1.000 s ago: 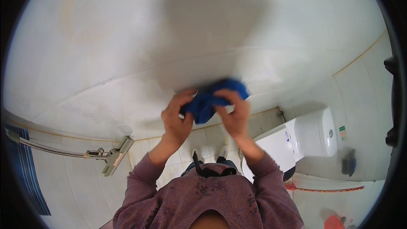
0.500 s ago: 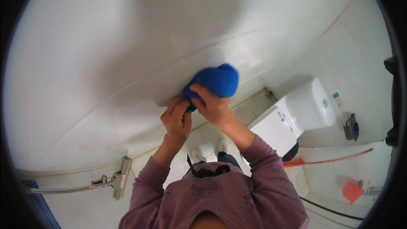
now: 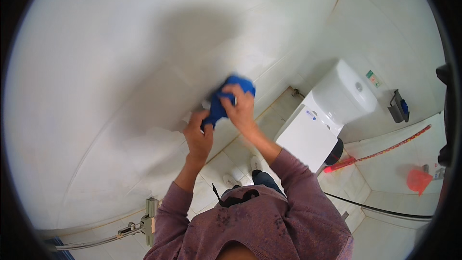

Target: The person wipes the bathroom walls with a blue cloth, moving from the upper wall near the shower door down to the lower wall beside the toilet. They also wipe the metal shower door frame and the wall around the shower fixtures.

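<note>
A bunched blue cloth (image 3: 219, 110) is held between my two hands in front of the white tiled wall (image 3: 120, 62). My right hand (image 3: 242, 110) grips its upper part, thumb and fingers closed over the folds. Lower and to the left, my left hand (image 3: 197, 135) pinches the cloth's trailing end. A small whitish patch shows beside the cloth, just above my left fingers; what it is I cannot make out. Whether the cloth touches the wall is hard to tell.
To the right stands a white toilet (image 3: 308, 137) with its lid down and a dark round bin (image 3: 335, 151) beside it. A red broom (image 3: 340, 164), a grey wall holder (image 3: 398, 107) and a red scoop (image 3: 418, 181) are farther right. A metal rail (image 3: 91, 245) crosses lower left.
My view has shifted, with the toilet now higher in it. The cloth looks more bunched and folded, and my right hand has moved up over it. Both hands keep hold of it.
</note>
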{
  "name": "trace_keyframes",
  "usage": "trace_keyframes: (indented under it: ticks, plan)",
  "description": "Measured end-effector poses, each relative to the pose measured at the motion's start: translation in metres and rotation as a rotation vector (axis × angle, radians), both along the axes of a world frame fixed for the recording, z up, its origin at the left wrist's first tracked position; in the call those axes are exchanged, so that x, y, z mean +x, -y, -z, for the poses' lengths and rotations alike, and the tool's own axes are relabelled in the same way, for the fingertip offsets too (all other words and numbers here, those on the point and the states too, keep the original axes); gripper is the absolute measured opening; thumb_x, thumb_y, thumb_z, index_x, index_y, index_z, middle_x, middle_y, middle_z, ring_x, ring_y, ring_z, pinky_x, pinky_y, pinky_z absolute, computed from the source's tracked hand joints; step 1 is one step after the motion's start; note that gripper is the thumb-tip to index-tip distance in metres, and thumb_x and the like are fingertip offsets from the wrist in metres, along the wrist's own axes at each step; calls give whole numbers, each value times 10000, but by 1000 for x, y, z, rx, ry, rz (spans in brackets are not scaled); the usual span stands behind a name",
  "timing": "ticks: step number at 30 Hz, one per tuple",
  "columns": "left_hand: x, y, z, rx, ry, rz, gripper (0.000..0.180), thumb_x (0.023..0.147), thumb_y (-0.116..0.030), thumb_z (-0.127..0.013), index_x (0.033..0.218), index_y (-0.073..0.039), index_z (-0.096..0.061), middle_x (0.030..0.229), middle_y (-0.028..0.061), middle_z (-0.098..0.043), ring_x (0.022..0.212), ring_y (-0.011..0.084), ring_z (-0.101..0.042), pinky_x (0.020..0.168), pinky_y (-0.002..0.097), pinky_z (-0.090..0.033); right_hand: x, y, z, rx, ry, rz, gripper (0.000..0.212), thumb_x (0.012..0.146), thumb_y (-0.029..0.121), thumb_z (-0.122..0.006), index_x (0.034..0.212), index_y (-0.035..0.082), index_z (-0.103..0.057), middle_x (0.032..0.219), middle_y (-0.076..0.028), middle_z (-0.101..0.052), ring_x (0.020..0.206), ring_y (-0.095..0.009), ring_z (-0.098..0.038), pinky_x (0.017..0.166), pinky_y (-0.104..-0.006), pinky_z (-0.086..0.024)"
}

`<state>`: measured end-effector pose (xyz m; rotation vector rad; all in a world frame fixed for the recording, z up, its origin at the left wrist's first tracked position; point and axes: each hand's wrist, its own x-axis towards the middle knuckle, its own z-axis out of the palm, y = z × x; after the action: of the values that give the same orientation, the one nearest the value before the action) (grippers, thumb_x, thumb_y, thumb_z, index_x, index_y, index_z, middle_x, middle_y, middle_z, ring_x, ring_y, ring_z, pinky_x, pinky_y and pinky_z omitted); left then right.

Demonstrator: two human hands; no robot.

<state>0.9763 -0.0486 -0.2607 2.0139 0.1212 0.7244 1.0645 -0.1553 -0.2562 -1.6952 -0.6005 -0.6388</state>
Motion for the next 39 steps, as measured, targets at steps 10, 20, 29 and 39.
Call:
trace_keyframes:
  ticks: [10,20,29,39]
  plan:
    - [86,33,-112,397,435,-136,254,704,65,-484,936,-6,-557,828,151,-568,693,281,-562,588,338,-447,91,8,-128,96,602,197,305,665,87,-653,954,63,-560,879,-98,-587,760,-300,-539,643,-359,-420]
    - [101,53,48,536,-29,77,190,719,2,-505,891,-69,-542,805,107,-567,669,302,-564,586,393,-457,96,50,86,-130,67,195,227,658,98,-655,864,77,-561,787,-131,-572,714,-330,-535,630,-400,-397]
    - [144,89,28,366,14,132,231,738,10,-480,944,-33,-575,853,137,-606,719,302,-590,605,359,-473,131,85,42,50,48,381,115,732,10,-574,837,40,-538,755,-132,-565,661,-316,-537,565,-349,-414]
    - [227,139,-68,293,415,75,331,840,6,-407,1156,95,-449,826,138,-584,600,144,-549,524,254,-455,216,91,-99,256,524,326,551,706,-16,-542,1244,69,-456,1120,-208,-519,936,-363,-535,804,-339,-433]
